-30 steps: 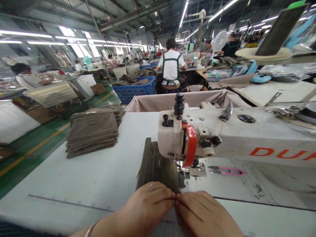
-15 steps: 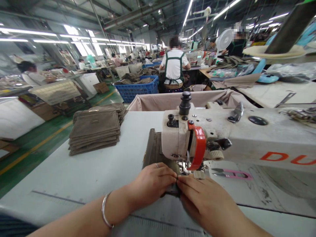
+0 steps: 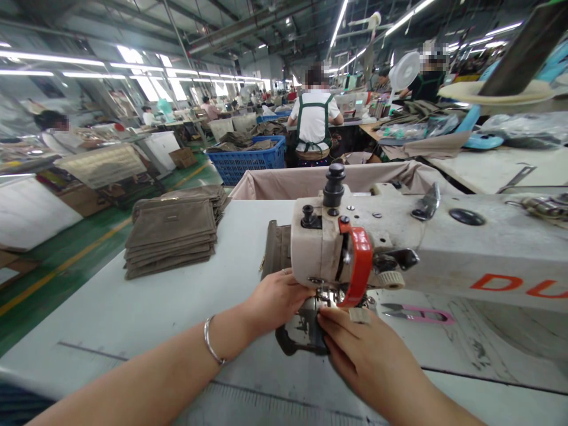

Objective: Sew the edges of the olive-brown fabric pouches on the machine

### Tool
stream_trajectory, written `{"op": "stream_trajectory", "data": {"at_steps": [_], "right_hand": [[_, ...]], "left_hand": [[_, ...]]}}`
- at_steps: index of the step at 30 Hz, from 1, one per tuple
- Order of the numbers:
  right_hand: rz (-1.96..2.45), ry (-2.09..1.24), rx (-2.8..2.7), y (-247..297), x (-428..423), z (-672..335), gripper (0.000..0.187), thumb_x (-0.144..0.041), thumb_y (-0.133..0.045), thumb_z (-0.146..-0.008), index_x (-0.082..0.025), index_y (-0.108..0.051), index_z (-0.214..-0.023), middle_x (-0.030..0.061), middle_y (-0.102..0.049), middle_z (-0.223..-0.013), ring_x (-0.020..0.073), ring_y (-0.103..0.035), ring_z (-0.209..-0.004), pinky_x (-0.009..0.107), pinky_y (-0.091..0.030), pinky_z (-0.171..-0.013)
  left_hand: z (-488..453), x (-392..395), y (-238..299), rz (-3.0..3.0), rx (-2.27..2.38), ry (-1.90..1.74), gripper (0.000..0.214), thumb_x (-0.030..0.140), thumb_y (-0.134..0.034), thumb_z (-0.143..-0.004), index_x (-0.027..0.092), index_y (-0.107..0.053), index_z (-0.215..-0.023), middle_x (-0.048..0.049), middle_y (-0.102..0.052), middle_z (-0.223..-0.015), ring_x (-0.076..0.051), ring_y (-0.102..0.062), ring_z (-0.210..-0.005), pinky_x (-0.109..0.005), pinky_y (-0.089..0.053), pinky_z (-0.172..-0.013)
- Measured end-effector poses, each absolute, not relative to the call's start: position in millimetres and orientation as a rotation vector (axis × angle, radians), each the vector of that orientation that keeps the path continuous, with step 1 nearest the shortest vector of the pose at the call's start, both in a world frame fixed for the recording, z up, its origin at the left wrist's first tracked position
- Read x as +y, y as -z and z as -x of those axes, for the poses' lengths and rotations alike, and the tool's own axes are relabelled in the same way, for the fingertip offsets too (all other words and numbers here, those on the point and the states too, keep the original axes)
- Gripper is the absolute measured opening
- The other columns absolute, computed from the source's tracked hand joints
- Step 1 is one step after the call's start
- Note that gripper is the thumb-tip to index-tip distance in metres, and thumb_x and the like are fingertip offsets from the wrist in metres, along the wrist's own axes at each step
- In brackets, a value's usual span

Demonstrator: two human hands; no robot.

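Note:
A white sewing machine (image 3: 399, 242) with an orange guard stands on the pale table (image 3: 146, 307). A brown fabric piece (image 3: 276, 251) lies under its head and sticks out behind it. My left hand (image 3: 277, 299) rests on the near edge of that fabric right by the needle, fingers pinched together. My right hand (image 3: 359, 352) lies just right of the needle plate (image 3: 306, 331), its fingertips pressed to the same edge. What sits between the fingers is hidden.
A stack of brown fabric pieces (image 3: 173, 234) sits at the table's left. Pink thread snips (image 3: 417, 313) lie under the machine arm. A fabric-lined bin (image 3: 284, 180) stands behind the table, a blue crate (image 3: 248, 160) and a seated person (image 3: 314, 121) beyond it.
Both hands have slid forward toward the needle, pushing the brown fabric further back under the machine head. The dark needle plate in front of the needle now shows.

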State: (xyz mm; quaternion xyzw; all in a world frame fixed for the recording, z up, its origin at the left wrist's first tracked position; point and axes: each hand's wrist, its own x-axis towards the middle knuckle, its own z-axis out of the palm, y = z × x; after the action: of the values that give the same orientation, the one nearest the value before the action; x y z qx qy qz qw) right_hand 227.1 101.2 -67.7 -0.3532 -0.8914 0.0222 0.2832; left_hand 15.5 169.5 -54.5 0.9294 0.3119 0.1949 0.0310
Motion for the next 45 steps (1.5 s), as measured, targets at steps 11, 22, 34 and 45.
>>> {"op": "stream_trajectory", "data": {"at_steps": [11, 22, 34, 45], "right_hand": [[0.994, -0.143, -2.389, 65, 104, -225, 0.025, -0.013, -0.045, -0.091, -0.014, -0.062, -0.109, 0.0092, -0.068, -0.106, 0.0270, -0.062, -0.098, 0.047, -0.051, -0.086], [0.977, -0.279, -2.368, 62, 103, -233, 0.024, -0.014, -0.048, -0.091, -0.017, -0.064, -0.108, 0.0094, -0.068, -0.101, 0.0233, -0.062, -0.096, 0.043, -0.050, -0.085], [0.962, -0.380, -2.461, 53, 101, -241, 0.022, -0.015, -0.052, -0.089, -0.021, -0.066, -0.105, 0.0048, -0.067, -0.101, 0.0220, -0.059, -0.097, 0.042, -0.044, -0.088], [0.858, -0.452, -2.521, 43, 95, -246, 0.019, -0.014, -0.053, -0.084, -0.022, -0.066, -0.096, 0.0009, -0.063, -0.092, 0.0164, -0.055, -0.081, 0.034, -0.039, -0.074]], "left_hand": [[-13, 172, 57, -2.855, 0.990, -0.579, 0.021, 0.019, -0.054, -0.090, 0.023, -0.072, -0.101, -0.0017, -0.073, -0.099, -0.018, -0.065, -0.100, -0.029, -0.050, -0.093], [-18, 130, 26, -2.669, 1.262, -0.368, 0.021, 0.028, -0.060, -0.086, 0.018, -0.064, -0.104, -0.0081, -0.065, -0.106, -0.027, -0.059, -0.100, -0.044, -0.050, -0.092], [-2, 93, 18, -2.672, 1.120, -0.168, 0.074, 0.048, -0.074, -0.073, 0.019, -0.046, -0.135, -0.0127, -0.053, -0.128, -0.033, -0.049, -0.115, -0.055, -0.044, -0.100], [-12, 65, 35, -2.628, 1.150, -0.480, 0.038, 0.020, -0.068, -0.082, 0.020, -0.060, -0.119, -0.0081, -0.060, -0.122, -0.028, -0.051, -0.115, -0.047, -0.049, -0.100]]}}
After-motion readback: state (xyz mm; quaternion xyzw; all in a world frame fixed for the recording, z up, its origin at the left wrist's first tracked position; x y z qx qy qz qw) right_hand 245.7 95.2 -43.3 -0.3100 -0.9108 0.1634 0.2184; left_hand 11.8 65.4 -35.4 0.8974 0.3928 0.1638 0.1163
